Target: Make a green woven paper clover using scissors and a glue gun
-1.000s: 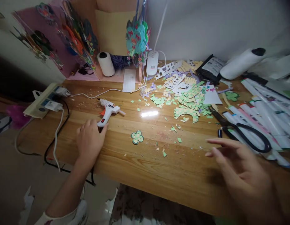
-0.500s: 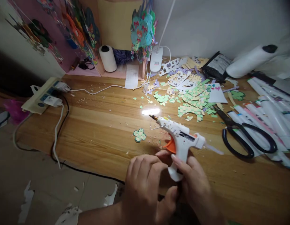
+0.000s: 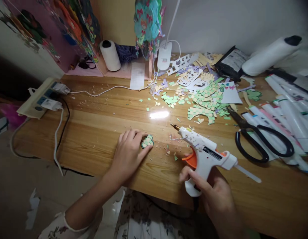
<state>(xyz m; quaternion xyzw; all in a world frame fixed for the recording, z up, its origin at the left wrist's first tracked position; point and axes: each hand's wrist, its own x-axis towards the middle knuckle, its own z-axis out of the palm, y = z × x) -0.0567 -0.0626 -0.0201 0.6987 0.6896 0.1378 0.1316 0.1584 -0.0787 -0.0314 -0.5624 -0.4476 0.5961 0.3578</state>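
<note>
In the head view, my right hand (image 3: 216, 196) is wrapped round the handle of a white hot glue gun (image 3: 201, 146) with an orange trigger. Its brass nozzle points up and to the left, above the table, and a clear glue stick (image 3: 249, 174) juts from its back end. My left hand (image 3: 130, 151) rests on the wood with thumb and forefinger closed on the edges of a small flower-shaped paper cutout (image 3: 147, 141). That cutout has a green and cream checked pattern with a dark green outline, and it lies on the table.
Green, cream and purple paper scraps (image 3: 203, 96) are heaped at the back. Black-handled scissors (image 3: 263, 139) lie at right beside several white markers (image 3: 290, 119). A power strip (image 3: 38, 103) with plugs and cables sits at left. Paper decorations (image 3: 147, 23) hang above a pink shelf.
My left hand has left the glue gun's handle, moved up and left, and taken hold of the flower cutout. The glue gun has shifted right in my right hand.
</note>
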